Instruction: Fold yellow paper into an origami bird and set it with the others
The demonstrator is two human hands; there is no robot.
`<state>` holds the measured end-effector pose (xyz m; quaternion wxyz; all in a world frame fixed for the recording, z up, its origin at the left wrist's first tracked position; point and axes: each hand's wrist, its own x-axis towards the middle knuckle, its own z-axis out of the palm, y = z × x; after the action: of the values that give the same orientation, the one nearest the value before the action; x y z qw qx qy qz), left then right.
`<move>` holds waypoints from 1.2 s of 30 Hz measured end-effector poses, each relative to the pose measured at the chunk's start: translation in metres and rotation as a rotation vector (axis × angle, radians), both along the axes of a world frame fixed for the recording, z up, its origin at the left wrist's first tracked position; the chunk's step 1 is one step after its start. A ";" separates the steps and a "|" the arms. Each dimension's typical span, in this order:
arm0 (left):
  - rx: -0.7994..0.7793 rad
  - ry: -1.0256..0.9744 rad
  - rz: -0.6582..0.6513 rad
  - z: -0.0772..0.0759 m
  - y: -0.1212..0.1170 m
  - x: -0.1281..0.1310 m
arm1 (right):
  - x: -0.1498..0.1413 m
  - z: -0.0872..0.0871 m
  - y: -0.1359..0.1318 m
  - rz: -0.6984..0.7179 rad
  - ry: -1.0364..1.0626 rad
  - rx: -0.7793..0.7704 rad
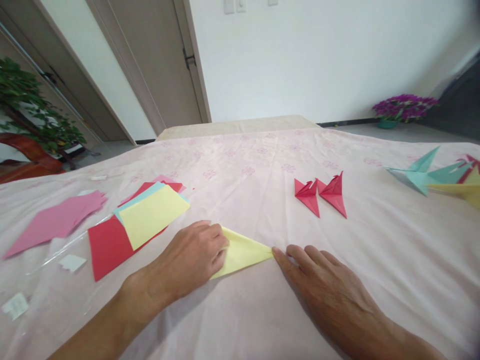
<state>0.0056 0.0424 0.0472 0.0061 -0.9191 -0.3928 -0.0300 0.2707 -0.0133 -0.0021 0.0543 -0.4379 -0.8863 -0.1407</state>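
A folded sheet of yellow paper (243, 252) lies flat on the cloth in front of me, narrowing to a sharp tip at its right end. My left hand (198, 255) rests over its left part with the fingers curled down, hiding that end. At the right tip, my right hand (318, 285) presses with one outstretched digit while its other fingers bend. Just beyond, two red folded paper cranes (308, 197) stand side by side. Left of my left hand, a loose yellow sheet (153, 215) tops a light blue sheet (118, 212) and red sheets (107, 247).
Pink sheets (56, 220) lie at the far left, near clear plastic wrapping and white paper scraps (72, 263). At the right edge are a teal paper crane (422, 172) and a yellow folded piece (468, 190). A pale patterned tablecloth (240, 160) covers the table.
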 end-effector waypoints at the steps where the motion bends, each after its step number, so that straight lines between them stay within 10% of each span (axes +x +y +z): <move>1: 0.002 0.065 0.037 0.001 -0.004 0.008 | -0.001 0.001 0.000 -0.009 0.002 -0.010; 6: 0.225 0.185 0.220 -0.019 -0.013 0.042 | -0.002 0.007 -0.002 -0.039 0.017 -0.030; 11: 0.374 0.101 0.114 -0.044 -0.007 0.041 | -0.004 0.010 -0.002 -0.064 0.009 -0.075; 36: 0.144 -0.051 0.146 -0.060 -0.033 0.016 | -0.004 0.010 -0.004 -0.068 0.010 -0.062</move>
<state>0.0213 0.0093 -0.0124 0.0641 -0.8841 -0.4557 -0.0812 0.2662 -0.0175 0.0076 0.0400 -0.4700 -0.8745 -0.1127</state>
